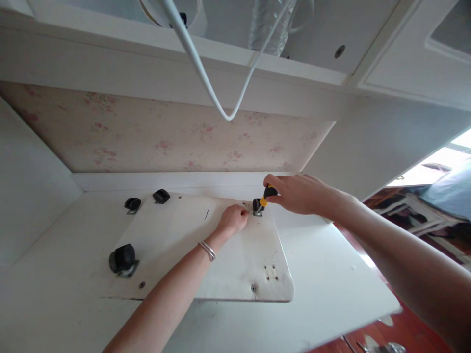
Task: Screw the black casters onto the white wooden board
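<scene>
Your right hand [298, 193] is gripping a screwdriver [264, 201] against the caster [255, 203] at the board's [235, 267] far-right corner; your left hand [234, 219] is resting curled alongside (hold unclear).

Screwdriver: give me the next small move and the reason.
I'd probably seat the screwdriver's tip firmly before turning: the right hand holds it slanted, its tip at the wheel's metal plate. Whether it sits in a screw is too small to tell, and the left hand is close by.
</scene>
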Motion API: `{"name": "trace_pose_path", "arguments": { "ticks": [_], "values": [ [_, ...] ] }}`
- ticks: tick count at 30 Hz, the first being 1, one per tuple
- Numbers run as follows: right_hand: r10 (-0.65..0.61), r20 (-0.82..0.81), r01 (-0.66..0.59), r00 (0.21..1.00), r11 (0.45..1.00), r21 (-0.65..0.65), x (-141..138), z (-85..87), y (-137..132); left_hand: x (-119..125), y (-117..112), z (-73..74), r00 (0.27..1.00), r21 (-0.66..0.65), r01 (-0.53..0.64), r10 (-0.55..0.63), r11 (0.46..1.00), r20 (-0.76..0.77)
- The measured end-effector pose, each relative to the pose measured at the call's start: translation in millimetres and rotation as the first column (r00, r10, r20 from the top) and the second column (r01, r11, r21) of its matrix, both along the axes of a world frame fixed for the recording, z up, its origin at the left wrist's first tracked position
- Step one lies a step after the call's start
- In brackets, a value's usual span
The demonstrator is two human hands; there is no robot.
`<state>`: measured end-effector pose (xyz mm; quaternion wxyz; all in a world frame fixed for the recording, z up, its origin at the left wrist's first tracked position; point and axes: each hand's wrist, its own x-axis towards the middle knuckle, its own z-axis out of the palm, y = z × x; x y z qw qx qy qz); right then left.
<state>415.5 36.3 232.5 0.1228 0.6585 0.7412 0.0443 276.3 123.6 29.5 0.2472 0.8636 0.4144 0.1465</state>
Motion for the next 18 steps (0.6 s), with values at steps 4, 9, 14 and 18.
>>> {"name": "trace_pose_path", "arguments": {
  "ticks": [4,9,14,18],
  "values": [
    [-0.03,0.121,0.023,0.992,0.998,0.054,-12,-1.4,6,-1,0,-0.5,1.0,0.0,0.005,-0.005,1.0,0.006],
    [-0.081,0.193,0.056,0.978,0.99,0.13,-19,-3.8,12,-3,0,0.2,1.0,-0.008,-0.004,0.004,1.0,0.012],
    [-0.203,0.179,0.174,0.963,0.971,0.167,-23,-6.5,13,-4,-1,2.4,1.0,-0.011,-0.007,0.007,1.0,0.018],
    [-0.283,0.14,0.252,0.949,0.946,0.201,-24,-8.3,8,-4,-1,2.4,1.0,-0.02,-0.005,0.005,1.0,0.017]
  ]
}}
